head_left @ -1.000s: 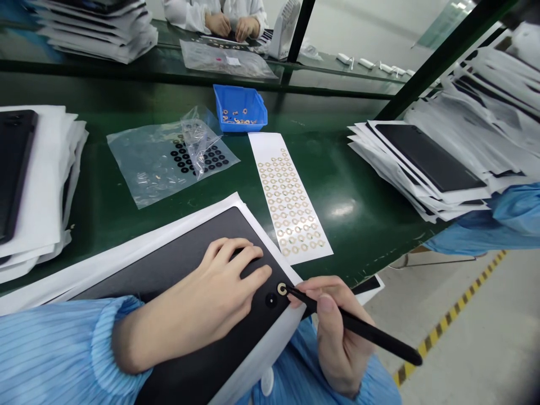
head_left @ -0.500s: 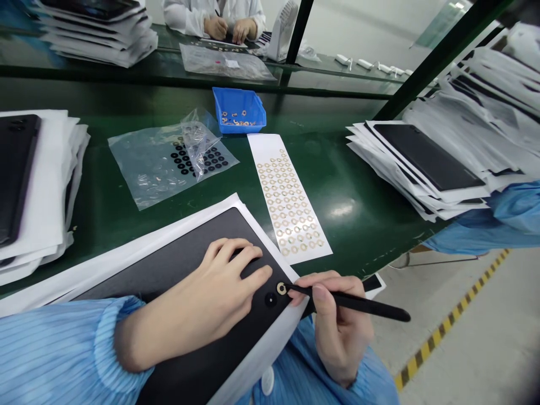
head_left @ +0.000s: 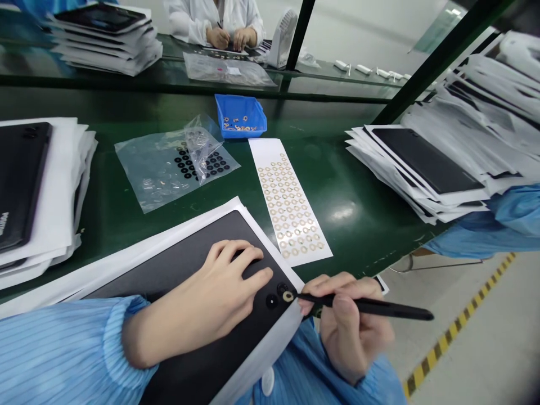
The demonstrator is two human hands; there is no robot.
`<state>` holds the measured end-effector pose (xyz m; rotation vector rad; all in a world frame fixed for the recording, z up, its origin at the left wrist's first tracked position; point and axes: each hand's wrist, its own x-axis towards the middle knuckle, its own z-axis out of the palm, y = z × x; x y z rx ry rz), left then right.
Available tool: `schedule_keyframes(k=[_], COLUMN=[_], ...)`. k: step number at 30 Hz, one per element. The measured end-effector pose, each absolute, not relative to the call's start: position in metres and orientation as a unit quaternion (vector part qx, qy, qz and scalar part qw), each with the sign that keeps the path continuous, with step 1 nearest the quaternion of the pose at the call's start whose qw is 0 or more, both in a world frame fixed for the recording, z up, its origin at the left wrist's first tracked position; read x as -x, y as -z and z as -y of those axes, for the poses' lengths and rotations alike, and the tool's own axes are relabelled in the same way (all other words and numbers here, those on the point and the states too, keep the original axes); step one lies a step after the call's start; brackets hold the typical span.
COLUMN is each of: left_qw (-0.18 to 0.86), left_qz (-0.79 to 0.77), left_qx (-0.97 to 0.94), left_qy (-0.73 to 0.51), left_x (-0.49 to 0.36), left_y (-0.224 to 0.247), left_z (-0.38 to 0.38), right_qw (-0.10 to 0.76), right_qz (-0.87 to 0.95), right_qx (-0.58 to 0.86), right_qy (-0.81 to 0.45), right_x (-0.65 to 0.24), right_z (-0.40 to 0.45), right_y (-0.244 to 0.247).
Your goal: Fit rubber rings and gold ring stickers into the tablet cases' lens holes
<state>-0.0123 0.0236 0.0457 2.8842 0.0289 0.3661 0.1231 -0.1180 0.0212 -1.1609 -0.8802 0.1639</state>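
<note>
A co-worker [head_left: 230,25] in a white coat [head_left: 189,14] is sitting across from me at the top of the frame, a white desk fan [head_left: 282,38] is standing just right of them, and yellow-and-black tape [head_left: 447,337] is running along the floor [head_left: 485,360] at lower right

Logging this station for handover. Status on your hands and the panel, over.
Left hand flat on dark panel. Right hand pinching black pointed tool, tip at gold ring on panel. Gold-ring sheet lies beside, not blocking.
</note>
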Motion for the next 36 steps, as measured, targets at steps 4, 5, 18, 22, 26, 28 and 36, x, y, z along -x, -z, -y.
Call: schedule_keyframes(k=[4, 5, 18, 22, 26, 28, 36], left_qw=[0.121, 0.125, 0.147, 0.137, 0.132, 0.133, 0.247], left_qz=[-0.012, -0.012, -0.036, -0.038, -0.034, -0.036, -0.06], left_qx=[-0.986, -0.986, -0.981, -0.983, -0.985, -0.984, -0.955], left_qy=[-0.112, -0.109, -0.118, -0.115, -0.104, -0.109, -0.154], left_x=[0.013, 0.012, 0.011, 0.01, 0.01, 0.011, 0.01], left_y=[-0.045, -0.045, -0.044, -0.045, -0.046, -0.046, -0.047], left_z=[-0.024, -0.024, -0.022, -0.023, -0.024, -0.023, -0.038], right_qw=[0.684, 0.661, 0.554, 0.517, 0.485, 0.465, 0.329], right_qz=[0.484, 0.509, 0.506, 0.521, 0.558, 0.588, 0.725], right_qx=[0.546, 0.552, 0.632, 0.651, 0.648, 0.639, 0.575], right_qy=[-0.025, -0.007, -0.195, -0.194, -0.183, -0.174, -0.188], right_x=[-0.165, -0.177, -0.244, -0.25, -0.248, -0.236, -0.15], right_z=[0.101, 0.09, -0.187, -0.208, -0.202, -0.192, -0.146], right_y=[-0.052, -0.062, -0.097, -0.088, -0.091, -0.096, -0.075])
